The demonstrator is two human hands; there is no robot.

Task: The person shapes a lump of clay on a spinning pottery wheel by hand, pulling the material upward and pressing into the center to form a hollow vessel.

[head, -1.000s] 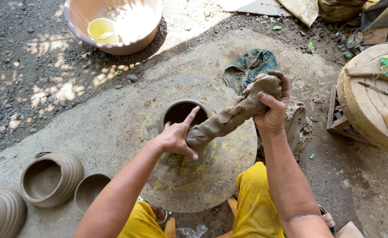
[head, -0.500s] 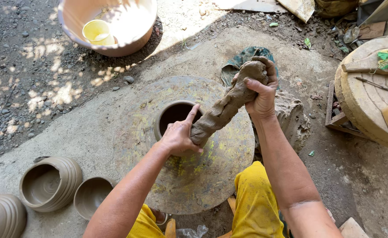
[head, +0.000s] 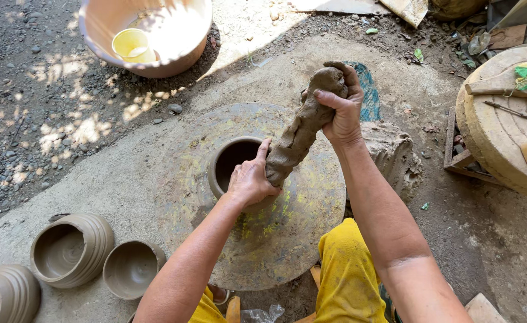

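A thick, lumpy roll of wet brown clay [head: 299, 134] slants over a round potter's wheel [head: 257, 239]. My right hand [head: 338, 104] grips its upper end, fingers wrapped around it. My left hand [head: 250, 179] presses its lower end against the rim of a small clay pot [head: 227, 157] that stands in the middle of the wheel. The pot's mouth is dark and open.
A large lump of clay [head: 392, 157] lies right of the wheel. Three ribbed clay pots [head: 72, 248] lie at lower left. A pink basin [head: 147, 30] with a yellow cup [head: 133, 45] sits at top. A wooden disc [head: 503, 119] stands at right. Gravel covers the ground on the left.
My right hand has lifted the upper end of the clay roll, so the roll stands steeper. My left hand stays at the pot's rim.
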